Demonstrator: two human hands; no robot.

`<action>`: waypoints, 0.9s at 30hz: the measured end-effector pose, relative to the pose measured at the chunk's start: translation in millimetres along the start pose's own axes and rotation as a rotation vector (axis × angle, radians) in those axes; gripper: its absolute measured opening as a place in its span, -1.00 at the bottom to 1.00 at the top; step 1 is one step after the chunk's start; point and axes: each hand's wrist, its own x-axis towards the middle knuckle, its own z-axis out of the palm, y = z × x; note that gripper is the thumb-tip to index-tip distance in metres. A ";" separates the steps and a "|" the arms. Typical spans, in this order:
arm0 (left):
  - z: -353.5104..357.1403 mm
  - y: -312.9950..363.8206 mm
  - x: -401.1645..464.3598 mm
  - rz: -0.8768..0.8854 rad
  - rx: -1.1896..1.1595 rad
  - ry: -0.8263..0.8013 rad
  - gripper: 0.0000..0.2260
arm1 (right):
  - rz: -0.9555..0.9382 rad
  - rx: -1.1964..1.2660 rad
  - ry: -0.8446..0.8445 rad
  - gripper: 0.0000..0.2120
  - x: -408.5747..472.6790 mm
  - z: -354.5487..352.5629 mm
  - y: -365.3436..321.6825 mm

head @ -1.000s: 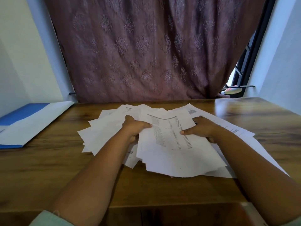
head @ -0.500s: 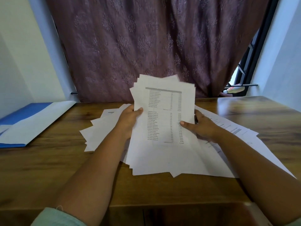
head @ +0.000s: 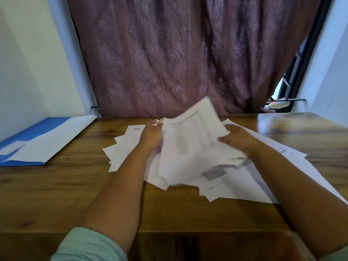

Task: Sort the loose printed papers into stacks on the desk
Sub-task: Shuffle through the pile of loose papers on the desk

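Wooden desk (head: pixel 56 185) pushed up against a mauve patterned curtain (head: pixel 169 53), pale walls (head: pixel 28 63) either side. Daylight sneaks in at the right through a dark-framed window (head: pixel 288 85).

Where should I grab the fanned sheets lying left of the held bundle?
Judging by their pose, take the fanned sheets at the pointed corners overhanging bare desk, coming in low from the left; their right side is tucked under the left hand.

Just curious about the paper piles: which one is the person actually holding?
The middle bundle, blurred, gripped by the left hand and right hand. The sheets on the left and right lie flat, untouched.
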 end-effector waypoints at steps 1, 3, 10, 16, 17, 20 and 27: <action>-7.3 -5.3 6.0 0.063 0.264 0.021 -0.58 | 0.046 0.138 0.073 -0.61 5.2 -6.0 -2.0; -21.7 -18.8 15.1 0.073 0.747 -0.029 -0.35 | 0.184 0.542 0.091 -0.73 12.7 -18.1 -5.5; -25.1 -24.4 1.8 -0.113 1.089 -0.227 0.08 | 0.244 0.900 0.058 -0.66 -5.0 19.0 -13.0; -11.5 -10.9 -5.5 -0.040 0.947 -0.052 -0.29 | 0.125 0.211 0.204 -0.65 -4.3 -18.3 2.0; -7.1 -8.9 -5.2 -0.023 0.894 -0.060 -0.36 | 0.112 0.043 0.138 -0.65 -8.2 -30.3 6.4; 6.7 0.4 -11.8 -0.070 0.775 -0.094 -0.34 | 0.115 -0.461 -0.118 -0.52 -13.8 -47.0 16.3; 26.7 17.0 -33.0 -0.183 0.373 -0.189 -0.18 | 0.088 -0.989 -0.122 -0.01 2.2 -6.2 11.7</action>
